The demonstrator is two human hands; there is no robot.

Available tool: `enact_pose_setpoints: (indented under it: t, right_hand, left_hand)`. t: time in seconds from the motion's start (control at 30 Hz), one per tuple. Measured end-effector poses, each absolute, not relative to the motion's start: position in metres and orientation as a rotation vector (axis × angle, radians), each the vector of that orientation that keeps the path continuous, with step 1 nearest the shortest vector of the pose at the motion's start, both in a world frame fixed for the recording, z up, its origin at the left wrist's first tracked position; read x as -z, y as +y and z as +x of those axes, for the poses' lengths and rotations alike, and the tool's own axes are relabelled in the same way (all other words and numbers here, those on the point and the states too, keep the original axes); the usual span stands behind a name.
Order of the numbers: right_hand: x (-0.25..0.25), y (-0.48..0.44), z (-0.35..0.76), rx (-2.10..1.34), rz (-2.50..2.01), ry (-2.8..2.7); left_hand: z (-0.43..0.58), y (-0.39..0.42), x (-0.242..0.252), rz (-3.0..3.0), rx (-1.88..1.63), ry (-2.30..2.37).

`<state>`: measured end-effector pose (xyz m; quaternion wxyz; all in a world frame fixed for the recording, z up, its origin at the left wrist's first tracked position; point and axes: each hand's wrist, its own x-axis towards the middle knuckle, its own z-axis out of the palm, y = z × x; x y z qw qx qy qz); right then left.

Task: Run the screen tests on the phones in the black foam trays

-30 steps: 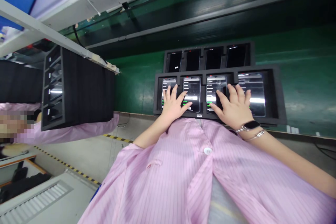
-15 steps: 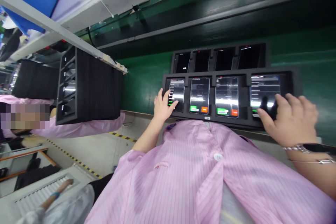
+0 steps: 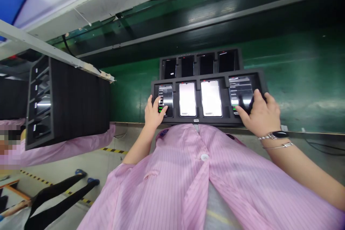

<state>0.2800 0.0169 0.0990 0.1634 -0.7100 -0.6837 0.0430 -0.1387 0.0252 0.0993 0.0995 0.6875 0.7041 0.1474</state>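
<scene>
My left hand (image 3: 154, 112) lies with spread fingers at the leftmost smartphone (image 3: 167, 95), thumb over its lower screen. At the other end, my right hand (image 3: 260, 111) is spread too, its thumb at the lower screen of the rightmost smartphone (image 3: 240, 90). Both of these screens are dark with lines of text and a little green. Between them lie a second smartphone (image 3: 187, 99) and a third smartphone (image 3: 211, 97), their screens bright white. All sit in compartments of a black foam tray (image 3: 198, 109). Whether the fingertips touch the glass I cannot tell.
Behind stands another black tray (image 3: 178, 69) of smartphones with dark screens, on the green bench (image 3: 299, 82). A stack of black trays (image 3: 81, 97) is at the left, beneath a metal beam (image 3: 54, 45). People are further left; a blue bin (image 3: 10, 0) is at upper left.
The two middle screens have turned from dark with green and orange buttons to plain white. The view has shifted, so tray and hands appear further left. Both hands stay at the end phones.
</scene>
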Motion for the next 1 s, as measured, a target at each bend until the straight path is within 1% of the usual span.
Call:
enact_pose_setpoints:
  t: [0.13,0.3,0.5,0.7,0.87,1.0]
  right_hand:
    - [-0.101,0.019,0.279,-0.156,-2.05,-1.947]
    - [-0.102,0.024,0.278,-0.224,-2.13,-1.896]
    - [-0.102,0.025,0.272,-0.154,-2.202,-1.941]
    - [-0.104,0.024,0.274,-0.194,-2.207,-1.919]
    - [-0.096,0.014,0.27,-0.108,-2.024,-1.967]
    - [-0.089,-0.004,0.25,-0.049,-1.768,-2.133]
  left_hand:
    - [-0.14,0.025,-0.096,2.021,-0.513,2.068]
    - [-0.141,0.025,-0.096,1.995,-0.514,2.06]
    - [-0.141,0.026,-0.097,1.966,-0.52,2.062]
    - [-0.143,0.026,-0.093,2.023,-0.528,2.077]
    - [-0.134,0.018,-0.093,2.212,-0.561,2.052]
    - [-0.103,0.009,-0.094,2.452,-0.552,1.7]
